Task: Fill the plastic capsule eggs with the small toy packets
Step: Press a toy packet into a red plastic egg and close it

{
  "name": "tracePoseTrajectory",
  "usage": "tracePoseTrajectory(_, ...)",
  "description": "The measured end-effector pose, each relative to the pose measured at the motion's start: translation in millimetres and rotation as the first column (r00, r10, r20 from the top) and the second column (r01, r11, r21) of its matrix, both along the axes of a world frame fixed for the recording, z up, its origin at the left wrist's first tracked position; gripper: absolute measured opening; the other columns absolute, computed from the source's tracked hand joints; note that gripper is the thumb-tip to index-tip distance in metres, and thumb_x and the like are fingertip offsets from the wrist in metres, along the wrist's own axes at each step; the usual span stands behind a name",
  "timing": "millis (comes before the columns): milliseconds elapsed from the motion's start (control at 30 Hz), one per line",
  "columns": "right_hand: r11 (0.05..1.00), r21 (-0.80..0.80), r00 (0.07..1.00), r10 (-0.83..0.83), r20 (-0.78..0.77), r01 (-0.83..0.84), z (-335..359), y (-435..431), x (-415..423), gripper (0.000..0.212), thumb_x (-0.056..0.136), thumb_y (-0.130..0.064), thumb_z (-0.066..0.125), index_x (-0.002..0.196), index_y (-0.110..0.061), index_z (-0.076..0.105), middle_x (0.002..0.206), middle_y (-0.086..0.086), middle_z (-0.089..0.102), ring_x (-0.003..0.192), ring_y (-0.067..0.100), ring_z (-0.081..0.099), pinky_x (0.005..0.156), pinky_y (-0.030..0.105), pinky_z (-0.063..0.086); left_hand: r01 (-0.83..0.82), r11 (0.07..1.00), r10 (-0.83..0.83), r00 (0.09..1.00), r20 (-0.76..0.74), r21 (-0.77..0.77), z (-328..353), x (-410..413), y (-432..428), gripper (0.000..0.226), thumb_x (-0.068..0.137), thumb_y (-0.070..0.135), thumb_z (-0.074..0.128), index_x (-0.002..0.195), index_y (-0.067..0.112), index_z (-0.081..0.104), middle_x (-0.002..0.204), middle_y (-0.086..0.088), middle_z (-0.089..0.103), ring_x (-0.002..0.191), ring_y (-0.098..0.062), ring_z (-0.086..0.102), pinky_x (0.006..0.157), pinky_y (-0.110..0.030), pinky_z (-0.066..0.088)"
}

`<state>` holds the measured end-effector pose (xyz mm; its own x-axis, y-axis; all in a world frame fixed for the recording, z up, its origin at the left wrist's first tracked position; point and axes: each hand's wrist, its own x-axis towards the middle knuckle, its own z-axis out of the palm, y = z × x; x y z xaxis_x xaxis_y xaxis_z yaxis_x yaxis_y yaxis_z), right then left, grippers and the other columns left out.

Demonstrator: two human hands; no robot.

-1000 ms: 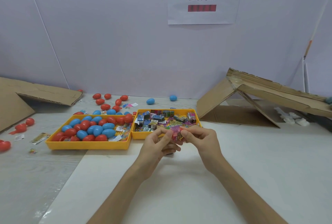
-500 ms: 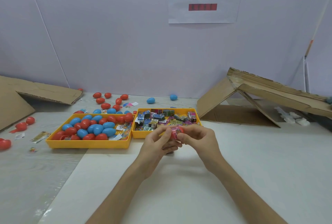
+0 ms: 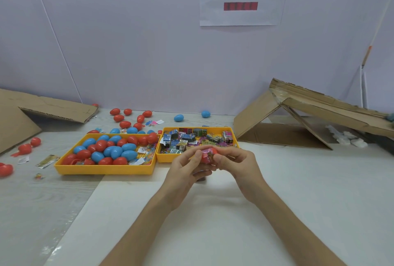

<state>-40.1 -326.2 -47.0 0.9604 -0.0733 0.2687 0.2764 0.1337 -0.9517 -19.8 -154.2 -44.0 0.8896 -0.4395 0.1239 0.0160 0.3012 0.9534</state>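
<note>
My left hand (image 3: 185, 167) and my right hand (image 3: 236, 161) meet just in front of the right tray, both gripping one red capsule egg (image 3: 207, 155). A pink toy packet (image 3: 206, 151) sticks out of the egg between my fingertips. The yellow tray (image 3: 102, 169) on the left holds several red and blue eggs (image 3: 116, 151). The yellow tray (image 3: 162, 157) to its right holds several small toy packets (image 3: 187, 138). Whether the egg is in one piece or two halves is hidden by my fingers.
Loose red eggs (image 3: 124, 124) and blue eggs (image 3: 178, 117) lie behind the trays, more red ones (image 3: 25, 148) at far left. Cardboard sheets (image 3: 53, 110) lean at left and a folded cardboard (image 3: 298, 116) at right. A white mat (image 3: 234, 223) covers the near table.
The packet has gone from being held between my fingertips to sitting pressed into the red egg. My hands have drawn closer together and stayed in place.
</note>
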Motion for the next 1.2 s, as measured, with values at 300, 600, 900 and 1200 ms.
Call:
tracePoseTrajectory(300, 0.998, -0.053, 0.999, -0.029, 0.026, 0.03, 1.2, 0.6, -2.4, 0.017, 0.076, -0.026, 0.079, 0.091, -0.02, 0.081, 0.086, 0.006, 0.075, 0.079, 0.019, 0.07, 0.072, 0.029, 0.057, -0.013, 1.0, 0.013, 1.0, 0.0, 0.013, -0.2, 0.3, -0.2, 0.03, 0.091, 0.041, 0.06, 0.114, 0.029, 0.075, 0.107, -0.014, 0.075, 0.097, -0.027, 0.073, 0.078, -0.028, 0.058)
tracePoseTrajectory(600, 0.998, -0.054, 0.998, -0.035, 0.048, 0.037, -1.4, -2.0, -1.5, 0.014, 0.078, -0.022, 0.076, 0.089, -0.014, 0.079, 0.083, 0.009, 0.074, 0.076, 0.02, 0.069, 0.071, 0.028, 0.056, -0.015, 0.999, 0.015, 1.0, 0.007, 0.033, -0.5, -0.1, -0.2, 0.029, 0.091, 0.04, 0.06, 0.113, 0.032, 0.076, 0.104, -0.013, 0.076, 0.094, -0.024, 0.074, 0.076, -0.025, 0.057)
tracePoseTrajectory(900, 1.0, -0.02, 1.0, -0.024, -0.005, 0.024, -1.1, 1.9, -0.6, 0.021, 0.083, -0.039, 0.072, 0.079, -0.018, 0.075, 0.074, 0.008, 0.069, 0.068, 0.018, 0.065, 0.066, 0.026, 0.054, -0.068, 0.996, 0.067, 0.997, 0.026, 0.064, -2.8, 1.5, -1.4, 0.024, 0.088, 0.043, 0.062, 0.103, 0.032, 0.077, 0.096, -0.015, 0.076, 0.089, -0.026, 0.075, 0.078, -0.035, 0.061)
tracePoseTrajectory(1200, 0.999, -0.023, 0.998, -0.033, -0.054, 0.032, -4.7, -3.0, 3.6, 0.016, 0.079, -0.023, 0.076, 0.078, -0.008, 0.07, 0.072, 0.006, 0.068, 0.066, 0.015, 0.061, 0.068, 0.028, 0.054, -0.07, 0.989, 0.059, 0.995, 0.086, 0.129, -6.7, 2.0, -2.0, 0.026, 0.086, 0.038, 0.068, 0.11, 0.033, 0.077, 0.1, -0.01, 0.078, 0.093, -0.026, 0.075, 0.076, -0.028, 0.06)
